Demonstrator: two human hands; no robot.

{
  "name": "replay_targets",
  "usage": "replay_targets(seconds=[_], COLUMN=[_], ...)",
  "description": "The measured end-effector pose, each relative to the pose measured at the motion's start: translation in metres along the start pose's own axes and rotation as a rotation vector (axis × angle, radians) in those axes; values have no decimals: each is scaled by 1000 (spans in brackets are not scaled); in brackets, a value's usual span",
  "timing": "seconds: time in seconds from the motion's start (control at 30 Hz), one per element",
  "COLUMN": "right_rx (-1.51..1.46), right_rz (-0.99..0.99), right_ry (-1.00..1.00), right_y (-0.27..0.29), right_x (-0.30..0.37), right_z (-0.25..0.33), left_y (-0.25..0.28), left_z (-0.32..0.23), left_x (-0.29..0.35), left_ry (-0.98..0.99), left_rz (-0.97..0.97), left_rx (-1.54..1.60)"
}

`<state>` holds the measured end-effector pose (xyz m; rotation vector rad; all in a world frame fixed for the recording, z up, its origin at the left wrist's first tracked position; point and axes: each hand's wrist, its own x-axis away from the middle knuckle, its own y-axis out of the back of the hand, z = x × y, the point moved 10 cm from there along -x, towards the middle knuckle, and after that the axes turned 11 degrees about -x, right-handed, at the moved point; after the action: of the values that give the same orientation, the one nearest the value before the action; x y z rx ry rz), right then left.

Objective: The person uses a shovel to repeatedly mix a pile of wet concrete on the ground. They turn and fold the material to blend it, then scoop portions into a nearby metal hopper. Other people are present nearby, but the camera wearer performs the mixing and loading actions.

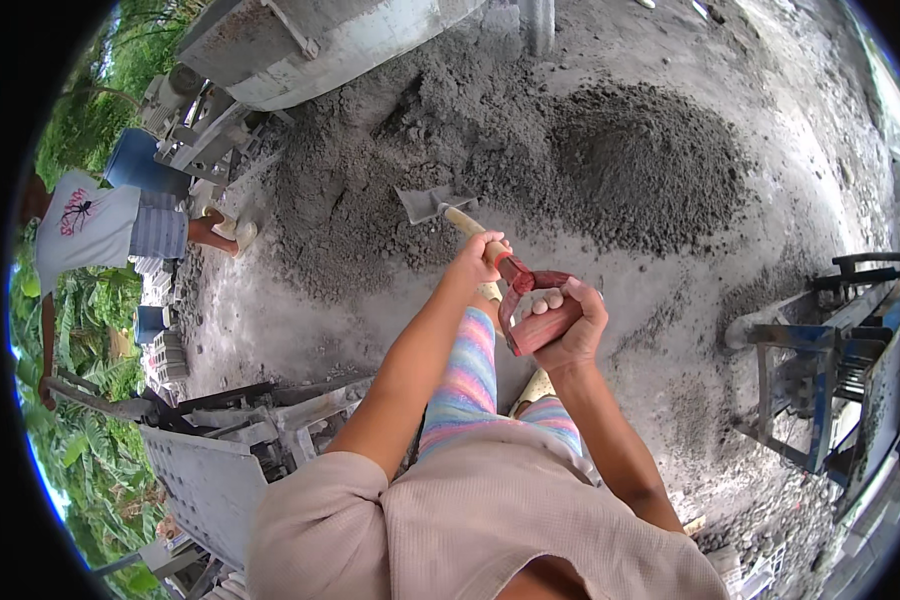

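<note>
Shovel [518,281] sits around the middle of the frame, running from the blade [420,205] just above center-left down to a red D-shaped grip [550,328] right of center. Looks like a stiff wooden shaft [460,221] with a red fork at the top, so I'd expect it to be sturdy, not fragile, and blade-heavy once loaded. Dusty wood might get a bit slick, imo.

Best places to hold are pretty much where the hands are: left hand [480,260] has its fingers curled round the shaft just below the red fork, right hand [575,335] has its fingers hooked through the D and wrapped on the crossbar.

Blade is at the edge of the loose gray mix [335,190]; hard to tell how much is on it, tbh, gray on gray. That stuff looks damp and crumbly, so probably weighty per scoop. There's a darker heap [660,165] at upper right, a big metal tub [340,50] at upper left, a co-worker [90,225] at far left and a blue metal frame [820,385] over on the right.
</note>
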<state>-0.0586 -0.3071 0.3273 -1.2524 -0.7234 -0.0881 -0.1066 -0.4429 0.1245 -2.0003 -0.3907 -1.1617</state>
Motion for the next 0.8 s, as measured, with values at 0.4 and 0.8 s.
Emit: replay_targets(seconds=[0.4, 0.8], right_rx=[305, 154], right_rz=[34, -24], right_ry=[50, -24], right_y=[5, 44], right_x=[7, -82], right_z=[-16, -38], left_y=[8, 53], left_z=[14, -45], left_x=[-4, -110], left_ry=[-135, -240], left_rz=[186, 66], left_rx=[87, -58])
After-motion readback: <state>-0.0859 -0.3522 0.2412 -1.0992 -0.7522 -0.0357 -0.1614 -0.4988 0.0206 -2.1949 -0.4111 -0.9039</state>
